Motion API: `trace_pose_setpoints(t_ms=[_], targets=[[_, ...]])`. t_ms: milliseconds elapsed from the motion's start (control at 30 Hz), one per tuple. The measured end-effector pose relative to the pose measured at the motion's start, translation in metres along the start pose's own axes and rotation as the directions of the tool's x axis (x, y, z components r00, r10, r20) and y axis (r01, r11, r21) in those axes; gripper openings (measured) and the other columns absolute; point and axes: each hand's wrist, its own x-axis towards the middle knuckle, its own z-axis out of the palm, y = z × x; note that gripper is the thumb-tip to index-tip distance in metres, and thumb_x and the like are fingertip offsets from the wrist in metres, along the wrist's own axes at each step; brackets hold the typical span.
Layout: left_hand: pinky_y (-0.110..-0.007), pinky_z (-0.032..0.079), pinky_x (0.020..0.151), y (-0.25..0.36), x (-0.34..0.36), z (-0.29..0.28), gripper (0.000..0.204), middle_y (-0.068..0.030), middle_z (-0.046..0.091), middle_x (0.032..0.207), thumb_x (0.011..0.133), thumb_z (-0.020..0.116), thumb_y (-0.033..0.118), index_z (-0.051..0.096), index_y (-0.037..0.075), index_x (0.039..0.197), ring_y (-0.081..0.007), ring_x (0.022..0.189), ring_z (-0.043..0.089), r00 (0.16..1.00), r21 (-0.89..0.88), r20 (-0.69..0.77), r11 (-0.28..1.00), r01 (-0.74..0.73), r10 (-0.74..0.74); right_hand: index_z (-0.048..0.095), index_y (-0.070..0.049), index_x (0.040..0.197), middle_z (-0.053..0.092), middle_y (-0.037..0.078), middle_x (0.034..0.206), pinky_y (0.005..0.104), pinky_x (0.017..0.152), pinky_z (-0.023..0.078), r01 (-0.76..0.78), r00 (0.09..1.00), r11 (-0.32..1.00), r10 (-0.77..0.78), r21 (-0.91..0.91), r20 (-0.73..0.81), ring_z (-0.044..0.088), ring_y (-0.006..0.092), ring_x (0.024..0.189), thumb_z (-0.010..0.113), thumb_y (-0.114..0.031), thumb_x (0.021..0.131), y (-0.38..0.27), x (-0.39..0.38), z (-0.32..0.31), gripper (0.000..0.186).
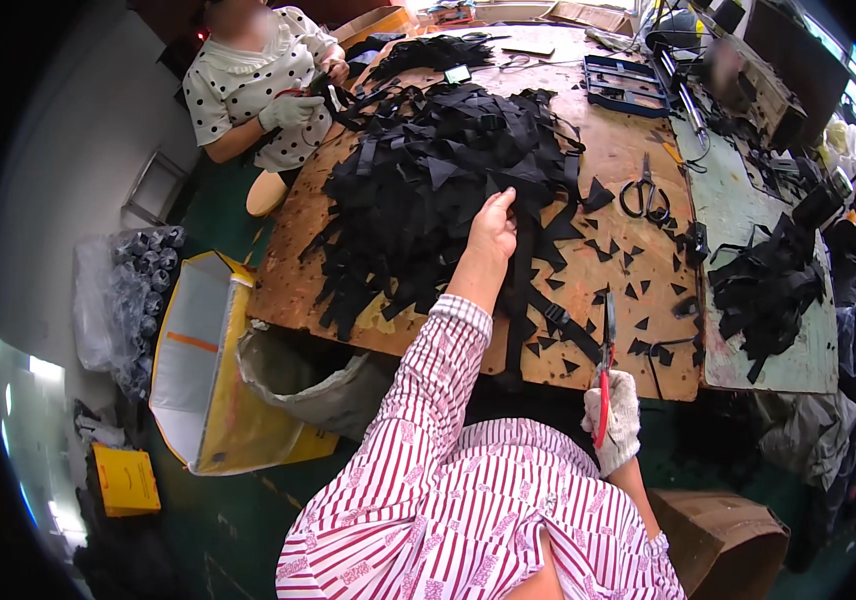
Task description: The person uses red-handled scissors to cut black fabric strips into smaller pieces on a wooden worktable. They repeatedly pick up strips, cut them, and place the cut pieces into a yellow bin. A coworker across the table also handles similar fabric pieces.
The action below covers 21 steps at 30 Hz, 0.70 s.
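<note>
A large heap of black fabric straps and pointed pieces [418, 190] covers much of the wooden table. My bare left hand [493, 228] reaches to the heap's right side, its fingers closed on a black fabric strap there; their tips are partly lost against the black cloth. Beside that hand, a long strap with a buckle [555, 314] runs down toward the table's front edge. My right hand [614, 425], in a white knitted glove, grips red-handled scissors [603, 395] at the front edge, blades pointing up and away from me. Small black triangular offcuts [631, 257] lie scattered beyond them.
Black-handled scissors [645, 198] and a blue tray [626, 85] lie on the wooden table [588, 150]. To the right, a greenish table holds another black strap pile [770, 285]. A sack [298, 385] and yellow bin [218, 375] stand left. A co-worker [258, 85] works at far left.
</note>
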Motion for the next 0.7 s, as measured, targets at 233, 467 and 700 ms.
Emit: trace_pose_setpoints(t_ms=[233, 467, 700], targets=[[-0.028, 0.049, 0.069, -0.007, -0.006, 0.014, 0.013, -0.0032, 0.062, 0.086, 0.084, 0.063, 0.008, 0.057, 0.008, 0.095, -0.0154, 0.076, 0.06, 1.0, -0.097, 0.005, 0.995, -0.005, 0.005, 0.044, -0.004, 0.098, 0.047, 0.001, 0.066, 0.0208, 0.04, 0.039, 0.052, 0.998, 0.998, -0.051, 0.035, -0.021, 0.044, 0.0076, 0.044, 0.055, -0.012, 0.083, 0.004, -0.001, -0.002, 0.02], [-0.029, 0.049, 0.08, 0.001, -0.1, 0.005, 0.016, -0.0056, 0.063, 0.093, 0.089, 0.057, 0.007, 0.055, 0.002, 0.103, -0.0169, 0.088, 0.06, 0.896, 0.331, 0.389, 0.875, -0.353, 0.214, 0.044, -0.003, 0.096, 0.045, 0.001, 0.064, 0.0217, 0.039, 0.038, 0.043, 0.999, 0.999, -0.042, 0.031, -0.03, 0.043, 0.0086, 0.042, 0.057, -0.009, 0.08, -0.011, -0.002, 0.002, 0.022], [-0.026, 0.05, 0.072, 0.022, -0.172, -0.001, 0.013, -0.0085, 0.061, 0.089, 0.094, 0.045, 0.007, 0.052, 0.0, 0.102, -0.0149, 0.072, 0.061, 0.803, 0.303, 0.595, 0.916, -0.261, 0.032, 0.044, -0.003, 0.096, 0.044, 0.0, 0.064, 0.0212, 0.04, 0.038, 0.072, 0.997, 0.997, -0.072, 0.017, -0.001, 0.042, 0.0084, 0.043, 0.057, -0.007, 0.078, -0.016, 0.001, 0.004, 0.022]])
